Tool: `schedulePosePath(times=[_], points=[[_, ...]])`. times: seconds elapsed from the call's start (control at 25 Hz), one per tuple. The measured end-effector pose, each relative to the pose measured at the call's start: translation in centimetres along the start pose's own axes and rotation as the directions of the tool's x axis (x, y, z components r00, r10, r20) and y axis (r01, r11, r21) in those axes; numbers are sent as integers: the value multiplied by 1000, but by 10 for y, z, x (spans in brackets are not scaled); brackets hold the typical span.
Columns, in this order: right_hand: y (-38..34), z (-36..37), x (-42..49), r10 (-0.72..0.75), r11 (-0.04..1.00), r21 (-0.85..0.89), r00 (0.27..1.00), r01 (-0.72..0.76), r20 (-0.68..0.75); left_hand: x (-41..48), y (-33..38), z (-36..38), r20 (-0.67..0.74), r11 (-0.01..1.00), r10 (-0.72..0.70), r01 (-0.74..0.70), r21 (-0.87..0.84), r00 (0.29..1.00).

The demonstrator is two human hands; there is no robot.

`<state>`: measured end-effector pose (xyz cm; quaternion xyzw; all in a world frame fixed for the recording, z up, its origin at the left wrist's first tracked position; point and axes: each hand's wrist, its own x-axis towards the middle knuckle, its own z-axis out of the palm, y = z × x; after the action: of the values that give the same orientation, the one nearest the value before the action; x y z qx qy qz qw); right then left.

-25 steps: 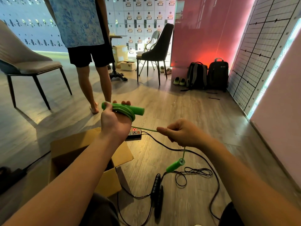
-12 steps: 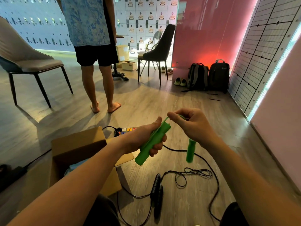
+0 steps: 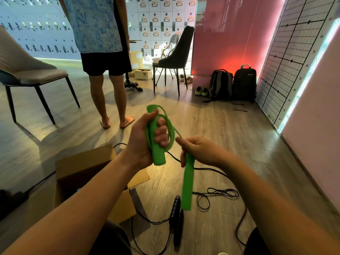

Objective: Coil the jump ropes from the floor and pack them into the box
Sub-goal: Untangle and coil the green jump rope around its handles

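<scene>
Handle [image 3: 156, 155] raised upright, gripped in left hand [image 3: 140, 142]; right hand [image 3: 201, 150] pinches cord [image 3: 172, 130] above 2nd handle [image 3: 187, 186].

The green jump rope [image 3: 187, 188] has matt handles with a soft, foam-like look; its cord [image 3: 171, 129] looks like smooth plastic. At 8 o'clock, the box [image 3: 82, 168] is plain brown cardboard, matt and slightly rough. The floor [image 3: 220, 129] is wood-grain plank with a satin sheen that catches the light. At 6 o'clock, the black jump rope [image 3: 176, 218] has ribbed, dull handles and a thin, slick cord. The chair [image 3: 36, 74] at 10 o'clock is covered in matt cloth on dark, metal-looking legs. The pink wall [image 3: 230, 34] at 1 o'clock is glossy and mirror-like. The backpacks [image 3: 244, 83] at 2 o'clock are dark woven cloth.
</scene>
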<state>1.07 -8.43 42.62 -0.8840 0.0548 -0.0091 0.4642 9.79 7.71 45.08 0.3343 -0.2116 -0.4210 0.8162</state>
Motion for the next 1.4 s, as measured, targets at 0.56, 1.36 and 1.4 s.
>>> schedulePosePath(times=[0.56,1.36,1.4], points=[[-28,14,-12,-209,934,327,964,146,166,7,17,-23,-378,928,257,-336,-160,890],[-51,34,0,-152,828,516,973,220,-172,-9,14,-21,114,998,5,-12,62,993],[-53,36,1,-150,828,512,971,228,-188,-10,13,-20,36,993,22,-26,112,999]])
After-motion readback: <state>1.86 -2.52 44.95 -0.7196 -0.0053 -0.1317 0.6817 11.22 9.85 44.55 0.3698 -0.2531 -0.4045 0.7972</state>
